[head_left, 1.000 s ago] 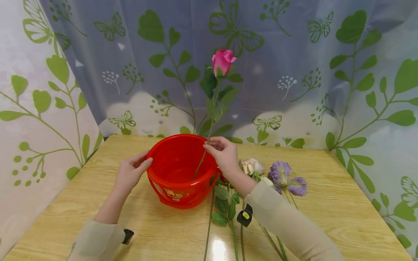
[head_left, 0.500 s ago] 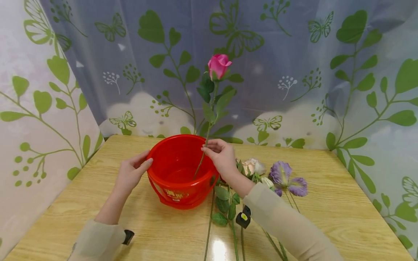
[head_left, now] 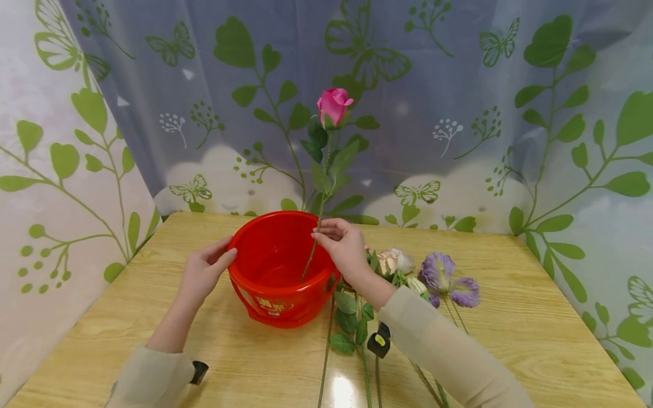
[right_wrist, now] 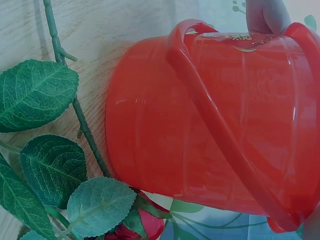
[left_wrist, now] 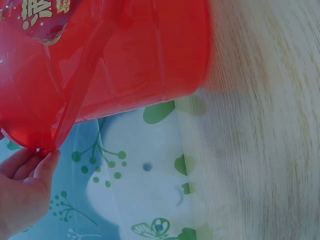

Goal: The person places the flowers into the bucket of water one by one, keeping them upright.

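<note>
A red plastic bucket [head_left: 283, 306] with gold lettering stands upright on the table. My left hand [head_left: 203, 269] holds its rim at the left; in the left wrist view the thumb and fingers of that hand [left_wrist: 27, 187] pinch it where the handle [left_wrist: 82, 80] joins. Between the thumb and fingers of my right hand [head_left: 349, 249] is the stem of a pink rose [head_left: 334, 107], held over the bucket's right rim. Its bloom points up, leaning slightly right, and the lower stem reaches down inside the bucket.
Right of the bucket lie several artificial flowers: a purple iris [head_left: 437, 271], a cream rose [head_left: 395, 260] and a red rose [right_wrist: 142, 225], partly hidden. Green leaves [head_left: 347, 322] and long stems stretch toward the table's [head_left: 245, 368] front edge. A patterned curtain [head_left: 398, 136] hangs behind.
My right hand has moved slightly left and down with the rose, whose bloom has shifted left and lower. My left hand and the bucket have stayed nearly in place.
</note>
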